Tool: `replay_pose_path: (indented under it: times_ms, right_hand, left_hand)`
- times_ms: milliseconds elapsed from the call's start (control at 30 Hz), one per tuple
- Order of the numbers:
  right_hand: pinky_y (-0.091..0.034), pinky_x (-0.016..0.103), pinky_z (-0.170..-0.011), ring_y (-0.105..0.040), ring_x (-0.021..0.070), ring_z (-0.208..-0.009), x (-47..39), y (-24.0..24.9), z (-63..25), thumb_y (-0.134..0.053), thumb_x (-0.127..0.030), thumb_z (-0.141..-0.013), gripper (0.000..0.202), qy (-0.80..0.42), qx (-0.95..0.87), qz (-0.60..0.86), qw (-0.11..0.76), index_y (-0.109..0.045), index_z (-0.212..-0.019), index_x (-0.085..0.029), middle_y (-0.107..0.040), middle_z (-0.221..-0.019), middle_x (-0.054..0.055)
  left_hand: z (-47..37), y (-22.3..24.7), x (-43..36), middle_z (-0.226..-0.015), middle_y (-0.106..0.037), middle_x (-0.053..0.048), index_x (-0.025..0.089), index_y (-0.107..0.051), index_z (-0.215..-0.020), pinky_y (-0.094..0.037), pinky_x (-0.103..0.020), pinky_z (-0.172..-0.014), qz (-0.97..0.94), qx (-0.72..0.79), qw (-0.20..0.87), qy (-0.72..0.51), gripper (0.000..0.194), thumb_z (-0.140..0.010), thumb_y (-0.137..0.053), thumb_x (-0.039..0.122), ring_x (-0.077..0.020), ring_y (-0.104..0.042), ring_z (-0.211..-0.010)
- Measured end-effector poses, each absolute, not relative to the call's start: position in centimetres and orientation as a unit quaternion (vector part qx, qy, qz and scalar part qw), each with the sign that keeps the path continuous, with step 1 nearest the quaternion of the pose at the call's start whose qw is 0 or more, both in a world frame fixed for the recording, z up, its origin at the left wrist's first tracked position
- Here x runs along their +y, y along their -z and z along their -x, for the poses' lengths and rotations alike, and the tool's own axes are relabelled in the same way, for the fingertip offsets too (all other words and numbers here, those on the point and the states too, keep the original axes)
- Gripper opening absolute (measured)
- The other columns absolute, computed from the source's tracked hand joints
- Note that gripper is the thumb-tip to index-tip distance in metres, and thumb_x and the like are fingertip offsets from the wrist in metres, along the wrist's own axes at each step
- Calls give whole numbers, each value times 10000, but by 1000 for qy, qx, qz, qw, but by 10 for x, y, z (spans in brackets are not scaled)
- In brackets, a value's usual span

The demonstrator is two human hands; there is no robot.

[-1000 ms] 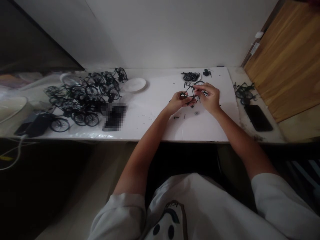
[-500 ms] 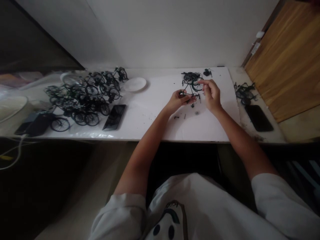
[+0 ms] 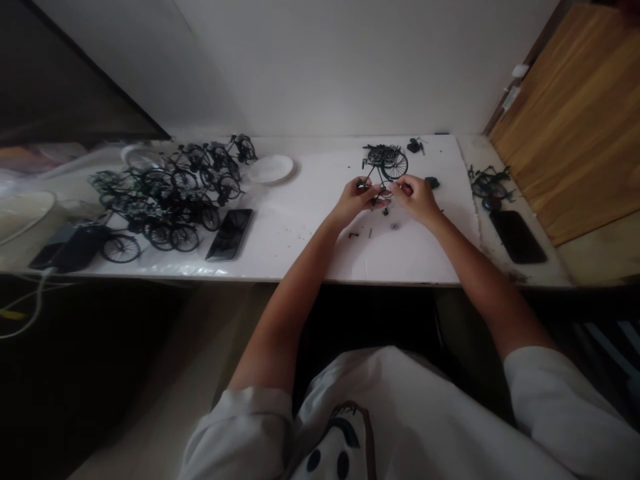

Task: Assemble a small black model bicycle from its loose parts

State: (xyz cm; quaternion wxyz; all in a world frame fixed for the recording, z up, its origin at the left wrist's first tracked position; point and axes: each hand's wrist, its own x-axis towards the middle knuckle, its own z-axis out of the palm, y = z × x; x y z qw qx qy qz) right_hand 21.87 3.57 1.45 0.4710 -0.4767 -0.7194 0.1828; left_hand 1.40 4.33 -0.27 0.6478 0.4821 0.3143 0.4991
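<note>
A small model bicycle point(image 3: 395, 164), dark with a spoked wheel at its far end, is held above the white board point(image 3: 320, 247). My left hand point(image 3: 356, 200) is closed on its near part. My right hand point(image 3: 414, 198) is closed beside the same part, its fingertips at the bicycle; whether they grip the frame or a tiny part is hidden. Small loose parts point(image 3: 353, 235) lie on the board nearer to me. A dark green piece point(image 3: 432, 182) lies just beyond my right hand. More dark parts point(image 3: 415, 145) lie at the board's back.
Many model bicycles point(image 3: 170, 193) crowd the left side, by a white plate point(image 3: 271, 169) and a phone point(image 3: 229, 235). Another phone point(image 3: 518, 236) and a dark model point(image 3: 490, 183) lie at the right. A wooden panel point(image 3: 575, 120) stands beyond them.
My right hand has moved nearer to me and to the left, from the far wheel to the bicycle's near part. The dark green piece has come into view. My left hand has hardly moved.
</note>
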Motion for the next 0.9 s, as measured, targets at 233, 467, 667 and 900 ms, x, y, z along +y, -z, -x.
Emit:
replay_pose_path:
  times_ms: [233, 467, 667, 900]
  right_hand:
    - [-302, 346, -623, -349, 155, -617, 38, -17, -221, -616, -831, -923, 619, -160, -707, 457, 515, -601, -753, -236, -386, -632, -39]
    - [-329, 340, -639, -353, 154, -630, 40, -15, -222, -673, -717, -951, 524, -149, -698, 472, 517, -596, -753, -239, -393, -638, -42]
    - [-331, 344, -643, -360, 154, -623, 42, -12, -224, -673, -678, -960, 486, -155, -698, 464, 523, -607, -765, -238, -389, -643, -44]
    - [-331, 345, -642, -358, 158, -623, 41, -12, -224, -654, -775, -945, 569, -152, -702, 473, 511, -603, -752, -242, -383, -635, -42]
  left_hand:
    - [-12, 4, 46, -963, -838, -87, 240, -437, -1007, -559, -310, -708, -484, 324, 636, -507, 448, -830, -847, 210, -164, -759, -678]
    - [-10, 3, 47, -967, -849, -81, 252, -430, -1014, -552, -319, -726, -465, 318, 653, -507, 462, -812, -844, 215, -164, -752, -680]
    - [-8, 4, 48, -1002, -847, -91, 254, -446, -1013, -568, -340, -769, -455, 290, 675, -503, 459, -800, -852, 227, -171, -752, -712]
    - [-8, 1, 46, -1028, -844, -98, 241, -476, -1005, -582, -335, -821, -447, 278, 686, -502, 456, -788, -876, 212, -151, -745, -742]
